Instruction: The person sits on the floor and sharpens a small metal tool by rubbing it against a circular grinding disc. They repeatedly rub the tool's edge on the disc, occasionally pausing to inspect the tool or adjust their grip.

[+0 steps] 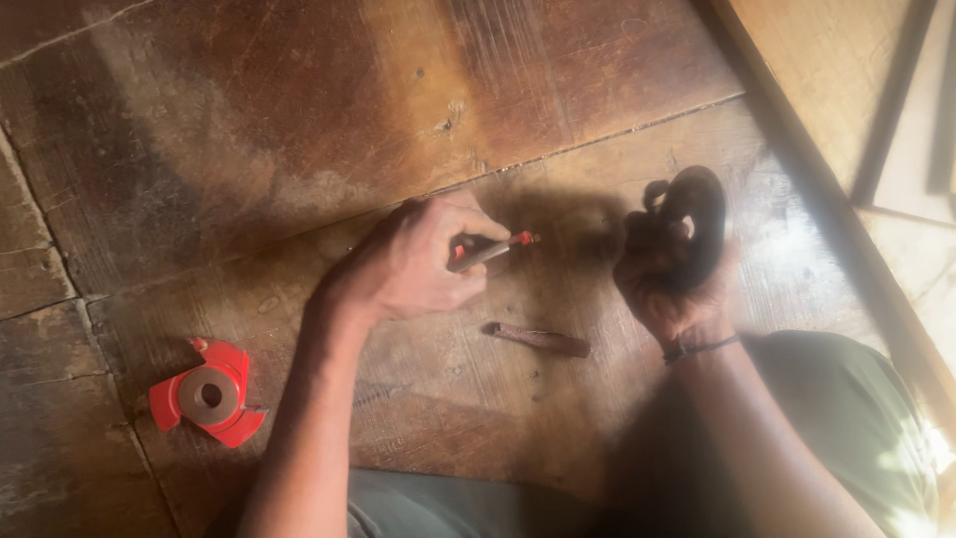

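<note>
**Small tool in one hand, dark part in the other, cutter head set aside**

The left hand (418, 264) is closed around a thin tool (495, 249) with a red tip, gripping it near the middle so the tip points right, toward the other hand. The right hand (672, 284) is clamped on a dark part (687, 224), rounded and looped in outline; it lies in deep shadow, so what kind of part it is cannot be told. A dark band sits on that wrist. Tool tip and part are near each other but apart: a gap of bare wood shows between them.

On the worn wooden table (249, 130), just below that gap, lies a short brown rod (538, 340), rusty-looking and untouched by either hand. Well off to the left sits a red cutter head (207, 394) with three wings and a brown centre hub with a hole, lying flat and alone.

As a judgement, the work looks mid-way. Both pieces are picked up and brought close, but the tool has not yet met the part. The rod and the cutter head are lying loose, so whatever concerns them seems not yet done.
</note>
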